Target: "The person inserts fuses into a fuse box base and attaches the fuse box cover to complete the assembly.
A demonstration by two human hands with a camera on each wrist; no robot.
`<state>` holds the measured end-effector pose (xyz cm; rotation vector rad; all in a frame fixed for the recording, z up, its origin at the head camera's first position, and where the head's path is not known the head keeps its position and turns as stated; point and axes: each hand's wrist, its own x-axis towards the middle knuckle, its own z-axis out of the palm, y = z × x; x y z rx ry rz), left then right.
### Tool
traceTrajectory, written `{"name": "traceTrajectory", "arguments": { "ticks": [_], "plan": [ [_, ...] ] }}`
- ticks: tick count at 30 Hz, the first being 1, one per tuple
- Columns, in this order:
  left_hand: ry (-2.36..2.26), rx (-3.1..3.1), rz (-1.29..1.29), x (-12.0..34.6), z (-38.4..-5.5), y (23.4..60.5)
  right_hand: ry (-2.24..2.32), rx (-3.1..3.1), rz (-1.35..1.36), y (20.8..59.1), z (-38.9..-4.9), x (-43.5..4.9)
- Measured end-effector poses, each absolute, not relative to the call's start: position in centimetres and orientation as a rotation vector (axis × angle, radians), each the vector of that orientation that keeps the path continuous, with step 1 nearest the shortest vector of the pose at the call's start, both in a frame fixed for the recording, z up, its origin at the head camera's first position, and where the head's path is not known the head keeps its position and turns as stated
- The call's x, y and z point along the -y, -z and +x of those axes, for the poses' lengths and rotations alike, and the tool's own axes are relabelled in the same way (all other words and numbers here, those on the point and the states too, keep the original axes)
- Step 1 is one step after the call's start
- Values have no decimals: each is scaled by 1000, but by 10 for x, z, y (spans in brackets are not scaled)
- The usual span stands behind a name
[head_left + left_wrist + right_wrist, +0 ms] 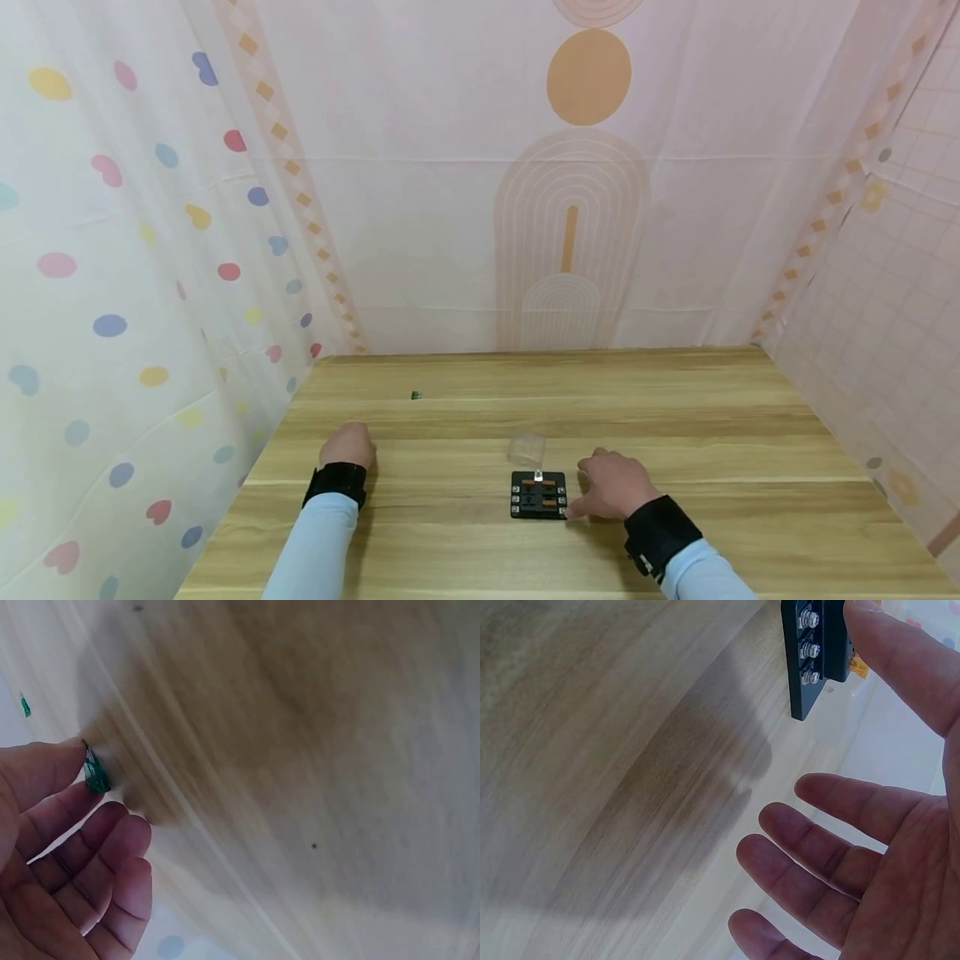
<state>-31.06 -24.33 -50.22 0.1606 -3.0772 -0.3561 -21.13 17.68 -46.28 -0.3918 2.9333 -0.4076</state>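
Note:
My left hand (349, 446) is at the left of the wooden table, its thumb and forefinger pinching a small green blade fuse (96, 772) close to the tabletop. The other fingers are bent loosely beside it. A black fuse block (537, 495) with screw terminals down both sides and orange fuses in it lies in front of me. My right hand (617, 485) is at the block's right side, thumb at its near right corner, the other fingers extended and spread apart. In the right wrist view the block's terminal edge (808, 652) shows beside the thumb.
Another green fuse (416, 395) lies farther back on the left of the table (712, 408). A clear plastic cover (527, 449) sits just behind the fuse block. Patterned curtains (420, 208) hang behind the table and along both sides.

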Motion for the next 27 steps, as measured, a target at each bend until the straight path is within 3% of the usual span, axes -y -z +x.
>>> {"name": "traceTrajectory", "arguments": {
  "ticks": [7,27],
  "plan": [
    [286,3082,54,242,-307,497,423,-2937,-398,462,-211,-176],
    [273,3093,112,239,-302,492,436,-2939,-421,459,-208,-175]
  ]
}}
